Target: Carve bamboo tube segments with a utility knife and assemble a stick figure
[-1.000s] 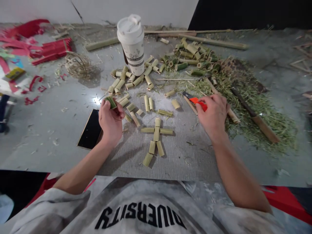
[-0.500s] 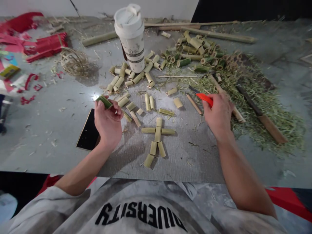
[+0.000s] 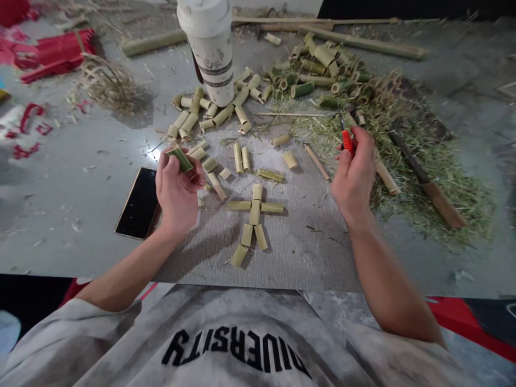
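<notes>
Between the thumb and fingers of my left hand (image 3: 177, 188) is a green bamboo piece (image 3: 180, 159), raised above the table. My right hand (image 3: 355, 177) grips a utility knife (image 3: 346, 141) with a red-orange handle, its blade tipped up and away from me. On the table between my hands lies a figure of pale bamboo pieces (image 3: 255, 212), with a head, arms, a body and legs. Beyond it are several loose bamboo pieces (image 3: 242, 157). A thin bamboo stick (image 3: 317, 162) lies left of my right hand.
A white lidded cup (image 3: 215, 59) stands at the back among more joined bamboo pieces (image 3: 189, 121). Bamboo shavings (image 3: 455, 177) cover the right side, with a long blade tool (image 3: 427, 185) on them. A black phone (image 3: 138, 207) lies by my left wrist. A woven bamboo ball (image 3: 107, 83) sits at left.
The knife has swung from pointing left to pointing up and away as my right hand turned. My left hand still holds the bamboo piece, now tilted differently. The whole view has shifted slightly.
</notes>
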{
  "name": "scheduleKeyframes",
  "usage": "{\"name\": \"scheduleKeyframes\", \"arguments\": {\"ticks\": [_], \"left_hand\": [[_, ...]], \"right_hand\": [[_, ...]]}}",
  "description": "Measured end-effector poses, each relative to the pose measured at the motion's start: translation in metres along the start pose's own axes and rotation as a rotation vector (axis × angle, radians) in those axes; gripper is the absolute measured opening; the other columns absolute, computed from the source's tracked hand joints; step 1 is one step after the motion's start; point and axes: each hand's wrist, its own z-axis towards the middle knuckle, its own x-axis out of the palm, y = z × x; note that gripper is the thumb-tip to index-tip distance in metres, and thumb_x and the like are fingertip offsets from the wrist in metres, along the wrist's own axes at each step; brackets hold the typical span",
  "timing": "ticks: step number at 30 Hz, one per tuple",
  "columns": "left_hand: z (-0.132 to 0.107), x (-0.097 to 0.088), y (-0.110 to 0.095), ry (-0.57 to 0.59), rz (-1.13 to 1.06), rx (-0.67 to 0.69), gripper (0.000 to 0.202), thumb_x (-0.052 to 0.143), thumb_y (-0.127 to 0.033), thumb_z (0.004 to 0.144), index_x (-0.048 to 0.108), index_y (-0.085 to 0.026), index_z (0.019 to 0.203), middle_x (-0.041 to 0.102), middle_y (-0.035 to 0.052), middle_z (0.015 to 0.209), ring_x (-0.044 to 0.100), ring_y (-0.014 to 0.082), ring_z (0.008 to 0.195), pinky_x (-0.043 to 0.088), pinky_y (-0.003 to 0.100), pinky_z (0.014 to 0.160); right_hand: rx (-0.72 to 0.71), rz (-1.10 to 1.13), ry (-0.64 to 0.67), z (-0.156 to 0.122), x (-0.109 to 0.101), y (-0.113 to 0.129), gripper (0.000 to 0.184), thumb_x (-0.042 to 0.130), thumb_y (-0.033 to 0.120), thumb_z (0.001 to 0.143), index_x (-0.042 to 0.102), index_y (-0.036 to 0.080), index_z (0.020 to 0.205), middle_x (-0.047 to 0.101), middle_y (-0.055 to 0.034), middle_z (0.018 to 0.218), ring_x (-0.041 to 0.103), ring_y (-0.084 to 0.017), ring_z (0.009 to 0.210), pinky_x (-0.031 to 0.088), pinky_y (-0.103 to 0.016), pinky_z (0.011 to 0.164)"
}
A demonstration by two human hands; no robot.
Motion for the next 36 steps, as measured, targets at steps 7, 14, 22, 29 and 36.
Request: {"name": "scheduleKeyframes", "arguments": {"ticks": [7, 14, 22, 29, 36], "left_hand": [[-0.005, 0.001, 0.005, 0.08, 0.07, -0.006, 0.019, 0.077, -0.043, 0.105, 0.067, -0.026, 0.107, 0.081, 0.0028, 0.089, 0.063, 0.0143, 0.063, 0.039, 0.029, 0.056], [-0.012, 0.0, 0.005, 0.179, 0.129, -0.004, 0.026, 0.077, -0.041, 0.107, 0.054, -0.028, 0.107, 0.085, 0.0006, 0.112, 0.076, 0.0132, 0.075, 0.044, 0.027, 0.059], [-0.013, 0.0, 0.005, 0.271, 0.147, -0.021, 0.039, 0.085, -0.036, 0.102, 0.047, -0.029, 0.109, 0.082, -0.0054, 0.122, 0.078, 0.0144, 0.095, 0.049, 0.033, 0.075], [-0.015, 0.001, 0.002, 0.295, 0.127, -0.03, 0.038, 0.081, -0.029, 0.103, 0.043, -0.029, 0.11, 0.082, -0.003, 0.119, 0.078, 0.0189, 0.113, 0.051, 0.037, 0.088], [-0.019, 0.006, -0.006, 0.306, 0.017, -0.148, 0.032, 0.084, -0.027, 0.095, 0.056, -0.028, 0.111, 0.073, -0.0002, 0.101, 0.062, 0.0141, 0.08, 0.046, 0.031, 0.073]], "right_hand": [[-0.051, 0.042, 0.011, -0.001, 0.001, 0.002, 0.052, 0.032, 0.052, 0.12, 0.047, 0.037, 0.168, 0.063, -0.0138, 0.154, 0.069, -0.033, 0.134, 0.06, -0.06, 0.113], [-0.098, 0.089, 0.012, -0.003, 0.004, 0.009, 0.049, 0.036, 0.052, 0.12, 0.048, 0.042, 0.166, 0.062, -0.0102, 0.159, 0.065, -0.036, 0.147, 0.053, -0.063, 0.124], [-0.143, 0.093, -0.018, -0.005, 0.008, 0.017, 0.047, 0.037, 0.052, 0.12, 0.05, 0.04, 0.163, 0.066, -0.012, 0.155, 0.065, -0.036, 0.144, 0.054, -0.062, 0.122], [-0.146, 0.091, 0.009, -0.006, 0.009, 0.017, 0.047, 0.039, 0.056, 0.119, 0.049, 0.043, 0.163, 0.065, -0.0108, 0.157, 0.066, -0.035, 0.143, 0.057, -0.059, 0.118], [-0.158, 0.133, 0.042, -0.008, 0.009, 0.019, 0.047, 0.039, 0.057, 0.118, 0.047, 0.044, 0.163, 0.065, -0.0087, 0.158, 0.065, -0.035, 0.146, 0.055, -0.059, 0.121]]}}
